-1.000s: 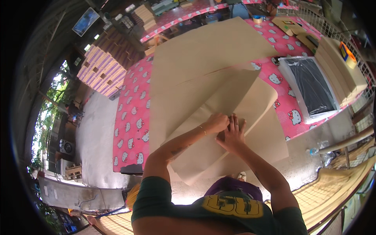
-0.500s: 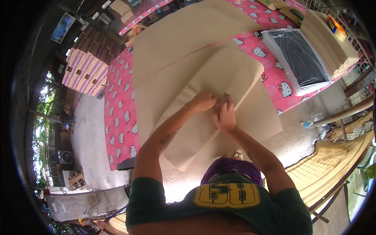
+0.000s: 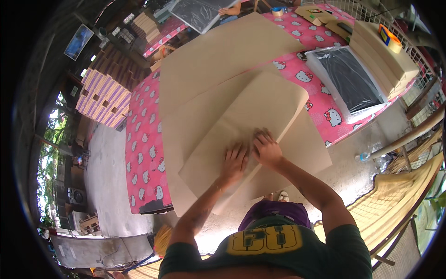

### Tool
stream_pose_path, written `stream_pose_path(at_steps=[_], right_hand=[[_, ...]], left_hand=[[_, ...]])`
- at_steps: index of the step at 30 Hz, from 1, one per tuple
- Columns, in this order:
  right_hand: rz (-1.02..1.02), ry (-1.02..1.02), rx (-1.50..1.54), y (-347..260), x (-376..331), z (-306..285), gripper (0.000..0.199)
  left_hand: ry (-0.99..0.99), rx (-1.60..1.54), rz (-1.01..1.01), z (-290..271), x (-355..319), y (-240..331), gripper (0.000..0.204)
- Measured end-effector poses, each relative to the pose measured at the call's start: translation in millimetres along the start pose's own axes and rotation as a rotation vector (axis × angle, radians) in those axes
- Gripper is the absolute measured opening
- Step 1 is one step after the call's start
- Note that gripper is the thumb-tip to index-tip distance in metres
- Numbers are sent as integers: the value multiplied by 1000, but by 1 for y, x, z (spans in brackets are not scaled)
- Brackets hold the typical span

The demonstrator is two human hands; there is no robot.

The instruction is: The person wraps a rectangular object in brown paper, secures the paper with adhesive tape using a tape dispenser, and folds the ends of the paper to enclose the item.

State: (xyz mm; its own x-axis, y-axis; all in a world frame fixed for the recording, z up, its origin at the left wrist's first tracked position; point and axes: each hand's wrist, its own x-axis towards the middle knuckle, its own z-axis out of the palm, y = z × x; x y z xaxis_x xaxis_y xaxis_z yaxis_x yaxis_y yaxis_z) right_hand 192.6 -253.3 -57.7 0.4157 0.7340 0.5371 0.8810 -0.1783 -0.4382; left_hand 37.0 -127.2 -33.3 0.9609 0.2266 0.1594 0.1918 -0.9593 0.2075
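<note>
A large sheet of brown kraft paper [image 3: 260, 104] lies folded over on itself in front of me; whether anything is under the fold cannot be seen. My left hand [image 3: 235, 160] rests on the folded layer, palm down with its fingers stretched out. Just to its right, my right hand [image 3: 268, 149] lies on the same layer near its folded edge, fingers extended and slightly blurred. Neither hand grips anything. Beneath and beyond spreads more flat brown paper [image 3: 213, 60], on a table with a pink cartoon-print cover [image 3: 141, 135].
At the right are a plastic-wrapped dark panel [image 3: 350, 79] and a long brown carton [image 3: 383, 58] with a tape roll [image 3: 395, 45] on it. Stacked boxes [image 3: 104, 95] stand far left. Another person's hand [image 3: 231, 10] holds a wrapped panel [image 3: 200, 11] at the far table.
My left hand has moved nearer to me and flattened onto the paper. My right hand has slid slightly nearer, its fingers extended. At the far table a person's hand and wrapped panel have come into view.
</note>
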Motion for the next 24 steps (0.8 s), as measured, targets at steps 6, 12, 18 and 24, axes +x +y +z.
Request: stream_pose_path(at_steps=[6,12,18,24], right_hand=[[9,-25,-5,-11,4,-2,21],[-16,39,52,-9,6,-4,15],[2,54,68,-15,8,4,16],[20,67,56,-14,9,9,15]], left_hand=[[-81,29,-276,-33,-109,4,61],[11,-10,-353,-61,-131,6,44],[375,-24,-426,-60,-97,-71,29],[292,-231,-646,-56,-64,-159,23]])
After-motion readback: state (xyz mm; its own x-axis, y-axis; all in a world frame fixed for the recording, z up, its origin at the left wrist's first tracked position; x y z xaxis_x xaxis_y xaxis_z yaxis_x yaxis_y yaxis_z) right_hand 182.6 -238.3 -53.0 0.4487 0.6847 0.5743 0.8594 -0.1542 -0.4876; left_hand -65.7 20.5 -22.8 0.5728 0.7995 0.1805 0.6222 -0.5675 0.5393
